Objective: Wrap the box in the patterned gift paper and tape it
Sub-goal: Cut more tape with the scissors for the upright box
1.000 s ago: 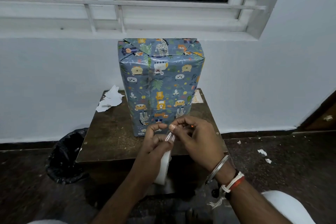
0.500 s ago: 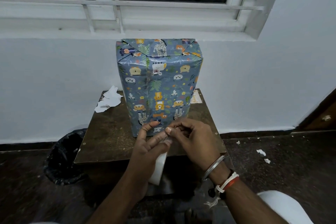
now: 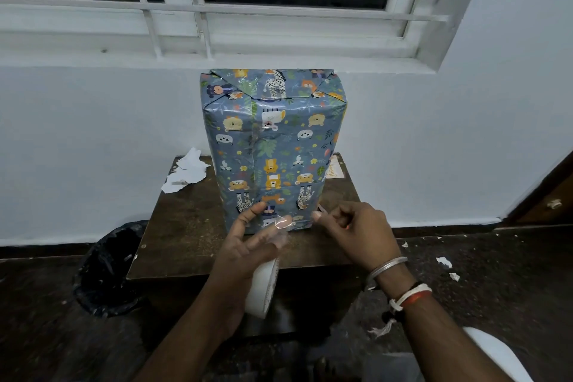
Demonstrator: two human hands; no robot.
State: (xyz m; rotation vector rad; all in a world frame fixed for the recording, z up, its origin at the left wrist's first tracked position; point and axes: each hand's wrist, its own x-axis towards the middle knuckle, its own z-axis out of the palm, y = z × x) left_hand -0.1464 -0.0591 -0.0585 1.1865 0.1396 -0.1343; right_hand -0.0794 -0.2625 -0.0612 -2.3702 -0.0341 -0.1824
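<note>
Figure: A brown table (image 3: 186, 226) is shown against a white wall (image 3: 77, 149). Torn white paper (image 3: 187, 170) is seen at its 10 o'clock corner and a small printed card (image 3: 335, 167) at 2 o'clock. A black bin bag (image 3: 105, 270) is placed on the dark floor (image 3: 496, 288) at 8 o'clock of the table. Paper scraps (image 3: 445, 262) are scattered at 4 o'clock. A white-barred window (image 3: 198, 28) is set at 12 o'clock.

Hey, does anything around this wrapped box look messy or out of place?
Yes: torn white paper scraps lie on the back left corner of the table, partly over its edge, and smaller bits litter the floor to the right. The wrapped box itself stands upright.
</note>
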